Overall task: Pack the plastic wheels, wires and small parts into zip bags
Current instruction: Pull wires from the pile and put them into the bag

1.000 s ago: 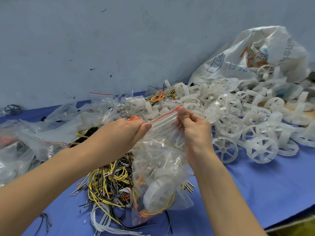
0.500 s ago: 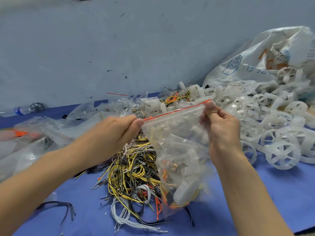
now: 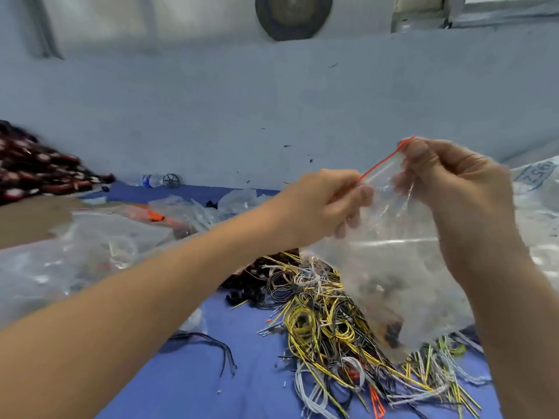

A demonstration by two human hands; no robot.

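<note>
A clear zip bag [image 3: 390, 267] with a red strip along its mouth hangs in the air between my hands, small dark parts showing at its bottom. My left hand [image 3: 320, 204] pinches the left end of the red strip. My right hand [image 3: 447, 182] pinches the right end, held higher, so the strip slants up to the right. Under the bag lies a tangled pile of yellow, black and white wires [image 3: 338, 328] on the blue table cover [image 3: 187, 382]. The white plastic wheels are out of view.
Crumpled clear bags [image 3: 75, 261] lie at the left, with an orange item [image 3: 154, 216] among them. A water bottle [image 3: 151, 180] and a dark wheel [image 3: 171, 179] sit by the grey wall. A printed white sack [image 3: 535, 182] shows at the right edge. Patterned cloth [image 3: 33, 170] lies far left.
The view has swung left and up, so the wheel pile left the frame. Both hands lifted the bag higher and moved closer together, the right end now raised above the left.
</note>
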